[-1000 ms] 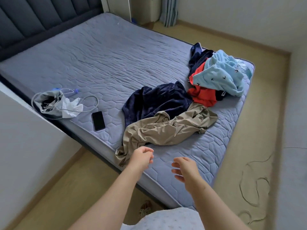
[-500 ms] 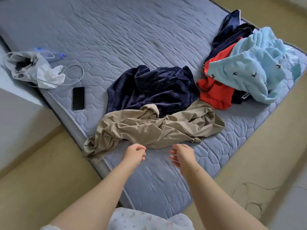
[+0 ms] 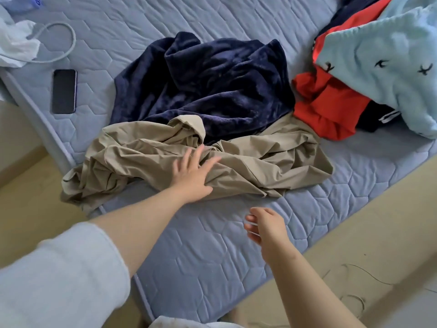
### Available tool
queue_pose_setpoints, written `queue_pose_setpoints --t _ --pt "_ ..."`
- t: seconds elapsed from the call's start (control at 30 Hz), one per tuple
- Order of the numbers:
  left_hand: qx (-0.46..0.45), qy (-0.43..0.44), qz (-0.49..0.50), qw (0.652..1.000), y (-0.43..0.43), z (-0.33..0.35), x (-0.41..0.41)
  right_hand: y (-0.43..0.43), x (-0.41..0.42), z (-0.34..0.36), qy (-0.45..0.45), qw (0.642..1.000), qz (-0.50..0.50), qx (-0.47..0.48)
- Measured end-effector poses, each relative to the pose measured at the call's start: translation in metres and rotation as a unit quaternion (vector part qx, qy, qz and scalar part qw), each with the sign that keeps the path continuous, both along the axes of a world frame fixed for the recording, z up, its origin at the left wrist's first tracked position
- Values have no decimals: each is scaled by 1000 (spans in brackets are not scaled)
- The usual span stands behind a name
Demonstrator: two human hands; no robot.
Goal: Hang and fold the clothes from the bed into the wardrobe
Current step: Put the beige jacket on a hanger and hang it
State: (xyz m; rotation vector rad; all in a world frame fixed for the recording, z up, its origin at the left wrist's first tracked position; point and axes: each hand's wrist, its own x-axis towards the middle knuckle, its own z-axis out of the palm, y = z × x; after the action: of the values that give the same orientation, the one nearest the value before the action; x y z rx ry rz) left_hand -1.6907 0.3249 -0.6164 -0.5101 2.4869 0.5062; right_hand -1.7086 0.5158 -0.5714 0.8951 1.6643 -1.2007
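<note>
l hand (image 3: 192, 176) lies flat, fingers spread, on the crumpled beige garment (image 3: 272, 166) near the bed (image 3: 212, 256) edge. r hand (image 3: 264, 227) hovers just beside, loosely curled, holding nothing. navy fleece (image 3: 212, 86), red top (image 3: 326, 107) & light blue piece (image 3: 383, 67) sit heaped behind. looks barely begun: nothing folded/hung, wardrobe not in view.

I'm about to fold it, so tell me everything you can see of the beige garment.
The beige garment is thin, smooth-looking cloth, crumpled and creased, spread across the near side of the mattress, one end drooping over its edge. Its far side overlaps the navy fleece. The left hand rests on it with fingers spread.
</note>
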Motion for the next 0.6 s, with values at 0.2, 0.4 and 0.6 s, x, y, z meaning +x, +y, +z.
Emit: queue_pose_setpoints --t 0.2,0.4,0.6 --pt "1 -139 95 986 -3 -25 11 11 4 -8 1 1000 4 2" --pt "167 -115 198 959 21 8 75 0 30 13 -28 999 0 -19" --pt "252 -43 261 931 23 79 116 -25 67 64 -52 996 -16 -73"
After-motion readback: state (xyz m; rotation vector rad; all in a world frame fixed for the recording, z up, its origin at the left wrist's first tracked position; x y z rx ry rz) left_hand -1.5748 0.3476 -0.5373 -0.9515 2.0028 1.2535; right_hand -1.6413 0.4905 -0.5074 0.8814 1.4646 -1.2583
